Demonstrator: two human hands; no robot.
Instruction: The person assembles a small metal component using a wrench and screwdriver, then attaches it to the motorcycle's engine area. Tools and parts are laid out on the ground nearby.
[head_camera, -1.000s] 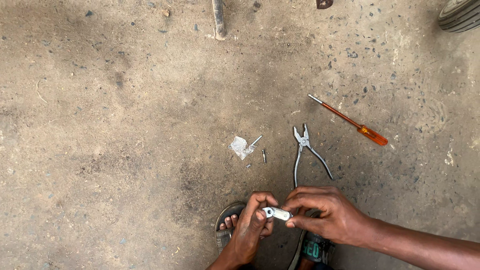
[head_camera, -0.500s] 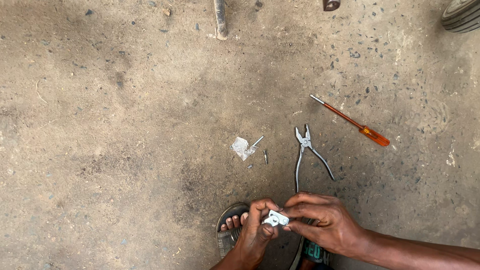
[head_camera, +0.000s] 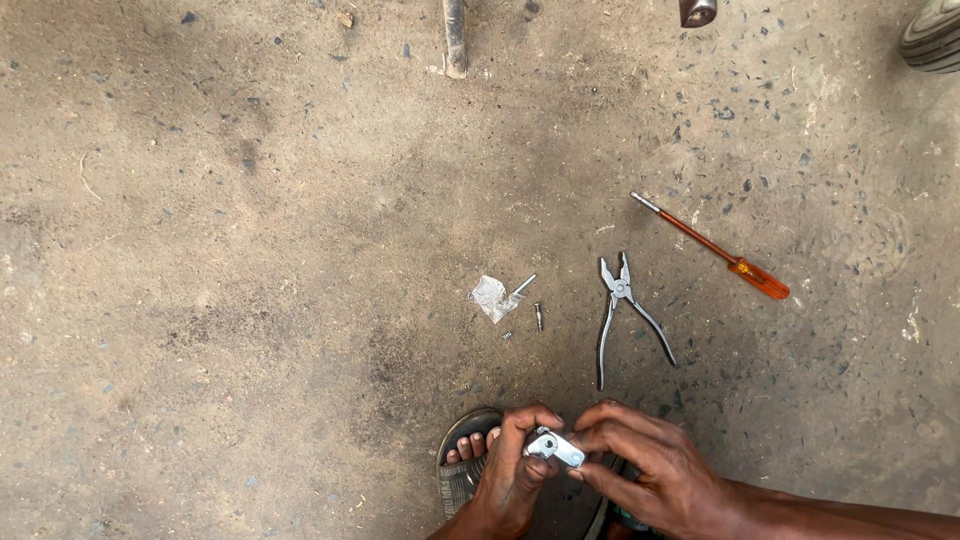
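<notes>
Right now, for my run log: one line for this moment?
both hands pinch small metal part | pliers, screwdriver lie on floor

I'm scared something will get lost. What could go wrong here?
The small metal part, pinched between the left hand and right hand, might slip and drop on the bare toes below. The tiny screws loose on the speckled floor could easily be kicked away or lost.

One pair of pliers, one screwdriver, one small metal part, two hands, one sandalled foot.
</notes>
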